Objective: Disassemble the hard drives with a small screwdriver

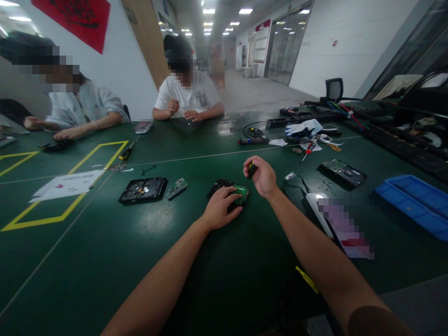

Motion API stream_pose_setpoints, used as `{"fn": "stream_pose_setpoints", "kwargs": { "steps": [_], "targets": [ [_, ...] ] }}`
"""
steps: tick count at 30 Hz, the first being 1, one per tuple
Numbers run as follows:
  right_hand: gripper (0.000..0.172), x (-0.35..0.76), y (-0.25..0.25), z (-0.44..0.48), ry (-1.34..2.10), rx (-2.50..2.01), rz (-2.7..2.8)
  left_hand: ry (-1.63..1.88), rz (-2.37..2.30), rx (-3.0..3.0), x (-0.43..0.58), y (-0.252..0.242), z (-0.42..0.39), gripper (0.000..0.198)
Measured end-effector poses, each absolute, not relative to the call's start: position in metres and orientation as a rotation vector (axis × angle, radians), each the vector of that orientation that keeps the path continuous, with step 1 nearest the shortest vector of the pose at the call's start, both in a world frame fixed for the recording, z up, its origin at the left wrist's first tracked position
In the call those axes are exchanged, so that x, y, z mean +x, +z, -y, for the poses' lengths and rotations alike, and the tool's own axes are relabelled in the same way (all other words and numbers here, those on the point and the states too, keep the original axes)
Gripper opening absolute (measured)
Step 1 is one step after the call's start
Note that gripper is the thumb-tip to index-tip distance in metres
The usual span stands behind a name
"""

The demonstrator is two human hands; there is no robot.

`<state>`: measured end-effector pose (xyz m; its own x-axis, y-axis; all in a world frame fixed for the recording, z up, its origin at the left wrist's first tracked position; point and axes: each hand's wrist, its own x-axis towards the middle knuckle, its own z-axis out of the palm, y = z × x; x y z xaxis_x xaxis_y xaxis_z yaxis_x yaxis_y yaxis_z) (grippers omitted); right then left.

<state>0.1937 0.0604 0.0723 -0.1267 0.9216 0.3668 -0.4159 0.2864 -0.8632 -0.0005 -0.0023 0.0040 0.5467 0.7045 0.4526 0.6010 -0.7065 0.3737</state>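
Observation:
A black hard drive (219, 186) with a green circuit board (241, 192) facing up lies on the table in front of me. My left hand (222, 205) grips it from the near left, fingers across the board and thumb at the near edge. Closed around a screwdriver (251, 170) with a black and yellow handle is my right hand (262, 176), just above the drive's right end. The thin shaft points down at the board; I cannot tell whether its tip sits in a screw. To the left lie a loose circuit board (178, 188) and another hard drive (143, 190).
At right are a third hard drive (342, 173), a white device (320, 212) with a cable, and a blue tray (415, 205). Tools and a glove (304, 128) lie farther back. Two people (189, 93) sit across the table, one holding a thin tool.

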Motion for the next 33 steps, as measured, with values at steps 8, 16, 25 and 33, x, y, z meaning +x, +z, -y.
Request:
{"fn": "stream_pose_setpoints", "kwargs": {
  "steps": [8, 16, 25, 33],
  "targets": [
    [0.016, 0.1908, 0.0649, -0.0615, 1.252, -0.553, 1.137, 0.883, -1.106, 2.613, 0.0000, 0.0037, 0.0014, 0.045],
    [0.019, 0.1910, 0.0739, -0.0573, 1.293, -0.589, 1.235, 0.885, -1.116, 2.608, -0.0003, 0.0008, 0.0011, 0.044],
    [0.021, 0.1947, 0.0692, -0.0624, 1.204, -0.607, 1.246, 0.885, -1.110, 2.601, -0.0001, 0.0045, 0.0021, 0.044],
    [0.027, 0.1888, 0.0688, -0.0607, 1.194, -0.646, 1.173, 0.869, -1.123, 2.615, 0.0000, 0.0021, 0.0013, 0.045]
  ]
}}
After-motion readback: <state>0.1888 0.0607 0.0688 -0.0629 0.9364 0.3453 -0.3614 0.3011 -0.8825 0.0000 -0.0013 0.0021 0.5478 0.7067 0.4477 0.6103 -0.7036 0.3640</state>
